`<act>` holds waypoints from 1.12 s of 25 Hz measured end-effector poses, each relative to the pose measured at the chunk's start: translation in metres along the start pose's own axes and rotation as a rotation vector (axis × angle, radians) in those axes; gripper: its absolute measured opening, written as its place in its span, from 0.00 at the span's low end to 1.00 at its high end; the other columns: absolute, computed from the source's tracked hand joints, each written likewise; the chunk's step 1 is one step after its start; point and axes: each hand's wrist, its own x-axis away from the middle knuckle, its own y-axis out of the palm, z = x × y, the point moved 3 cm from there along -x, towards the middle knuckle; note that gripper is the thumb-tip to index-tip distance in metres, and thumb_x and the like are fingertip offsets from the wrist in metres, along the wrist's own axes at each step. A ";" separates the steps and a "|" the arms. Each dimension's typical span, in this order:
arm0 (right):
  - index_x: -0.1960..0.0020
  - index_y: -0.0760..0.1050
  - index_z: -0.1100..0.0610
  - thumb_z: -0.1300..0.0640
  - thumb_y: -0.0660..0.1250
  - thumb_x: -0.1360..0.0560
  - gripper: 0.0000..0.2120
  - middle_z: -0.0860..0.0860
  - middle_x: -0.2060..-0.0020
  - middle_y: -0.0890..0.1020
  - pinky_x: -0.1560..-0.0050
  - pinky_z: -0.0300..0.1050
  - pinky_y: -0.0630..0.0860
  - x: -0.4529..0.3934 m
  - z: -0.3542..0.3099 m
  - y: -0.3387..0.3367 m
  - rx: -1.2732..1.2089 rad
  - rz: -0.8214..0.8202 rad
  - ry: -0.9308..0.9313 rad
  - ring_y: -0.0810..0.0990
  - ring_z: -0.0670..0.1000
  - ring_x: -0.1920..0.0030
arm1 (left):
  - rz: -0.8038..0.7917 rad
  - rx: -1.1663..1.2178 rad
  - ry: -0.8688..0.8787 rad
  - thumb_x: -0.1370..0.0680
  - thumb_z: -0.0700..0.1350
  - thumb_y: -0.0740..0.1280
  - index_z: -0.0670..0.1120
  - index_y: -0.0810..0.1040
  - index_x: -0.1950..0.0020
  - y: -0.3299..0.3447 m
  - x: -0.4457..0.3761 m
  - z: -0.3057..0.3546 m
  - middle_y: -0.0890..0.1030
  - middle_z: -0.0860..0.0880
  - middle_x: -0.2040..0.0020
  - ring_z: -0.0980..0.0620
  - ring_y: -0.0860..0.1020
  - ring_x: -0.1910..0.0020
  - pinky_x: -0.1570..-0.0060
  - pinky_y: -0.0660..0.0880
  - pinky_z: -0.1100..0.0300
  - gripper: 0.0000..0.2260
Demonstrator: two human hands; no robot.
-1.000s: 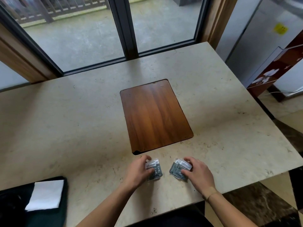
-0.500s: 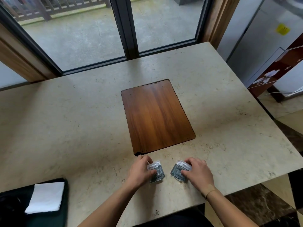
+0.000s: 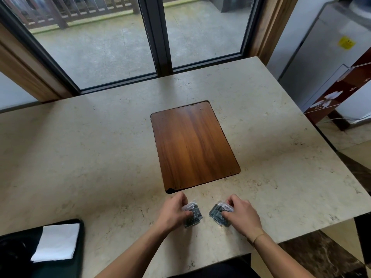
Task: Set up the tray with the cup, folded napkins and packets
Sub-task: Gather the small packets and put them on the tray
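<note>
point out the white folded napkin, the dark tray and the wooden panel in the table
white folded napkin [image 3: 57, 242], head view, middle of its top face
dark tray [image 3: 80, 243], head view, its right rim
brown wooden panel [image 3: 192, 145], head view, centre of its surface

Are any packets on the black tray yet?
No: both stacks of packets sit on the table, one under each hand, while the black tray holds only a white napkin.
</note>
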 end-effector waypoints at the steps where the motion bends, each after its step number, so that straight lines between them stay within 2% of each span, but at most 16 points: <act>1: 0.56 0.68 0.47 0.50 0.68 0.31 0.08 0.46 0.61 0.78 0.58 0.48 0.75 0.001 0.000 -0.001 -0.002 -0.002 0.000 0.74 0.50 0.56 | -0.007 0.017 -0.010 0.31 0.48 0.73 0.54 0.69 0.60 0.000 0.000 -0.001 0.77 0.55 0.60 0.57 0.74 0.62 0.71 0.67 0.66 0.12; 5: 0.56 0.69 0.46 0.53 0.70 0.29 0.09 0.47 0.58 0.79 0.59 0.48 0.80 0.001 -0.001 -0.001 -0.123 -0.061 0.014 0.78 0.47 0.58 | -0.043 0.165 -0.084 0.30 0.47 0.74 0.56 0.71 0.55 0.000 0.005 -0.005 0.78 0.55 0.56 0.57 0.78 0.58 0.70 0.72 0.69 0.13; 9: 0.55 0.73 0.47 0.56 0.71 0.28 0.09 0.44 0.57 0.81 0.57 0.48 0.82 -0.002 -0.007 -0.003 -0.255 -0.160 -0.042 0.81 0.45 0.58 | -0.025 0.299 -0.138 0.28 0.42 0.73 0.53 0.73 0.52 -0.003 0.019 -0.013 0.80 0.49 0.53 0.53 0.79 0.55 0.63 0.77 0.63 0.11; 11: 0.54 0.74 0.46 0.56 0.71 0.28 0.08 0.44 0.57 0.81 0.57 0.44 0.81 -0.004 -0.016 0.000 -0.285 -0.204 -0.086 0.80 0.44 0.58 | 0.001 0.334 -0.179 0.27 0.42 0.72 0.52 0.76 0.50 -0.004 0.030 -0.018 0.81 0.50 0.53 0.52 0.80 0.54 0.58 0.77 0.62 0.09; 14: 0.53 0.74 0.47 0.55 0.72 0.28 0.08 0.44 0.57 0.80 0.60 0.38 0.77 -0.003 -0.037 0.008 -0.326 -0.270 -0.163 0.79 0.43 0.57 | 0.054 0.425 -0.221 0.27 0.43 0.73 0.52 0.79 0.53 -0.010 0.052 -0.027 0.82 0.55 0.57 0.56 0.80 0.57 0.63 0.75 0.71 0.06; 16: 0.54 0.74 0.47 0.55 0.72 0.29 0.08 0.44 0.57 0.80 0.61 0.36 0.76 0.000 -0.052 0.015 -0.342 -0.317 -0.203 0.79 0.44 0.56 | 0.103 0.454 -0.260 0.27 0.43 0.73 0.51 0.80 0.52 -0.015 0.069 -0.038 0.82 0.55 0.56 0.57 0.80 0.57 0.63 0.74 0.70 0.06; 19: 0.51 0.76 0.49 0.56 0.72 0.29 0.08 0.47 0.55 0.81 0.59 0.39 0.76 0.008 -0.070 0.026 -0.358 -0.377 -0.251 0.80 0.46 0.55 | 0.165 0.491 -0.298 0.27 0.43 0.72 0.48 0.82 0.50 -0.023 0.091 -0.056 0.83 0.50 0.53 0.52 0.81 0.54 0.57 0.75 0.62 0.07; 24: 0.53 0.76 0.49 0.56 0.71 0.29 0.06 0.47 0.56 0.82 0.57 0.42 0.77 0.026 -0.104 0.046 -0.313 -0.440 -0.318 0.80 0.47 0.55 | 0.248 0.537 -0.305 0.28 0.42 0.72 0.48 0.83 0.49 -0.040 0.121 -0.089 0.84 0.49 0.53 0.51 0.81 0.55 0.54 0.76 0.58 0.08; 28: 0.55 0.77 0.49 0.56 0.70 0.30 0.06 0.47 0.58 0.82 0.54 0.51 0.78 0.045 -0.137 0.067 -0.248 -0.412 -0.360 0.80 0.49 0.56 | 0.286 0.521 -0.273 0.29 0.43 0.73 0.50 0.83 0.53 -0.060 0.147 -0.118 0.84 0.50 0.57 0.53 0.81 0.59 0.56 0.75 0.58 0.06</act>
